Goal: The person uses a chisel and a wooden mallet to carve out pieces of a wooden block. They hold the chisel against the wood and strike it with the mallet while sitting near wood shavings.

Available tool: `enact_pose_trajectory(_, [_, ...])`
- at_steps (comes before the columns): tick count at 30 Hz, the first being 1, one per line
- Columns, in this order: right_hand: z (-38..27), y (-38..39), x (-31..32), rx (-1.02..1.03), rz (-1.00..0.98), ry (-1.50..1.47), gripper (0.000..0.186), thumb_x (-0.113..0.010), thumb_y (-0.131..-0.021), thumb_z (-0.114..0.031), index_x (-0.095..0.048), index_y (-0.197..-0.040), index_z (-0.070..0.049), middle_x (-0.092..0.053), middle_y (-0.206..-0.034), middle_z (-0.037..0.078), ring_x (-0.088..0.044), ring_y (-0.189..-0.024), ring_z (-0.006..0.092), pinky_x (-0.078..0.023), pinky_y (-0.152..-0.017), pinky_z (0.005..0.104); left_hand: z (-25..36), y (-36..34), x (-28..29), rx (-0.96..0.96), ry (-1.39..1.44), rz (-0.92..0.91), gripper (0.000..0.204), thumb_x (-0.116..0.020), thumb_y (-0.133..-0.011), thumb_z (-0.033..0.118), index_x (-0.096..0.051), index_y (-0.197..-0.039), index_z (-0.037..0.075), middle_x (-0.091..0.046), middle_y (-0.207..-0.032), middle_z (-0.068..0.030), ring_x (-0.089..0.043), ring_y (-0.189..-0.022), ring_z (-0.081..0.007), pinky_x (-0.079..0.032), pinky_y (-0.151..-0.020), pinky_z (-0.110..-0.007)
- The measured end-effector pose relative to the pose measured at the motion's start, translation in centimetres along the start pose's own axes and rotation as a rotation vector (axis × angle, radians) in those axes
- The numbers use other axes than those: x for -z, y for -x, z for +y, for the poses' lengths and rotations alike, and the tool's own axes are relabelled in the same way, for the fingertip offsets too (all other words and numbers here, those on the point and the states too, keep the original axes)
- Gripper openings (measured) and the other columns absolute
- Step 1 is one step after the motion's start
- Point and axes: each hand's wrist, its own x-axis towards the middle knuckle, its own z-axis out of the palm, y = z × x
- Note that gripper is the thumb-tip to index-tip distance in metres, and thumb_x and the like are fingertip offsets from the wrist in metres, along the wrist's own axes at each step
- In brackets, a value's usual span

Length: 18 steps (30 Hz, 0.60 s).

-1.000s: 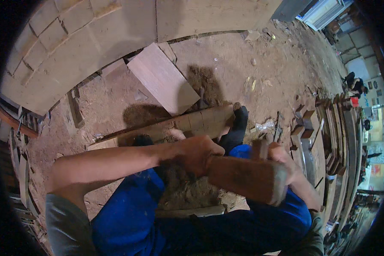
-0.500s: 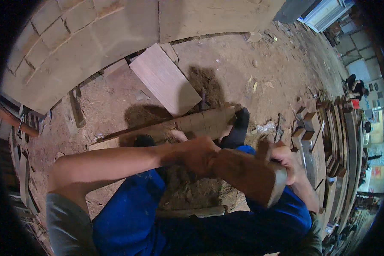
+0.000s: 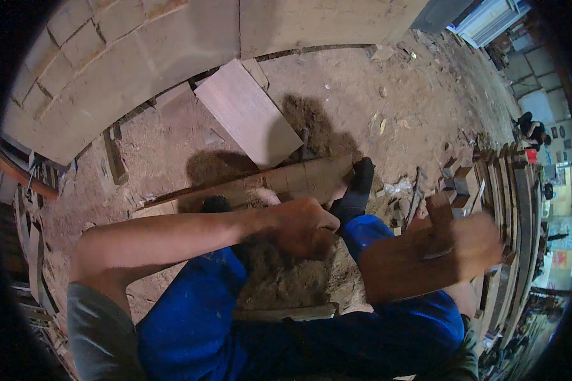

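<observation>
My left hand (image 3: 302,230) is closed in a fist over my lap; what it holds, if anything, is hidden. To its right, a brown wooden block tool (image 3: 407,270) with an upright wooden piece, blurred by motion, hides most of my right hand (image 3: 418,222), which is closed on it. A long wooden board (image 3: 314,178) lies beyond my hands, near my feet (image 3: 356,197), and dark sawdust (image 3: 279,279) covers the ground between my legs.
A pale square-cornered board (image 3: 241,108) lies by a panelled wall (image 3: 152,51). Stacked timber (image 3: 515,222) stands at my right, wood scraps (image 3: 35,241) at my left. A person in dark clothes (image 3: 531,130) is far off at upper right.
The block tool has swung right, away from my left hand, its far end rising. My left fist has shifted only slightly.
</observation>
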Motion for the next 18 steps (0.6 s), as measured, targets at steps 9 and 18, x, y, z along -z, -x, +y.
enact_pose_trajectory(9, [4.3, 0.1, 0.3, 0.081, 0.045, 0.202, 0.011, -0.066, -0.076, -0.016, -0.064, -0.079, -0.006, -0.067, -0.085, 0.004, -0.064, -0.081, 0.024, -0.05, -0.078, 0.0355, 0.7, 0.9, -0.1, -0.049, 0.128, 0.032, 0.022, -0.061, -0.079, 0.027, -0.059, -0.074, 0.005, -0.058, -0.064, -0.0193, -0.059, -0.059, -0.0387, -0.046, -0.053, -0.043])
enact_pose_trajectory(18, [2.4, -1.2, -1.2, -0.015, -0.088, 0.193, 0.013, -0.067, -0.074, -0.017, -0.062, -0.078, -0.005, -0.063, -0.079, 0.008, -0.061, -0.072, 0.024, -0.048, -0.068, 0.0349, 0.3, 0.4, -0.5, -0.032, 0.093, 0.043, 0.023, -0.058, -0.078, 0.026, -0.055, -0.069, 0.005, -0.057, -0.061, -0.018, -0.057, -0.056, -0.0385, -0.046, -0.053, -0.043])
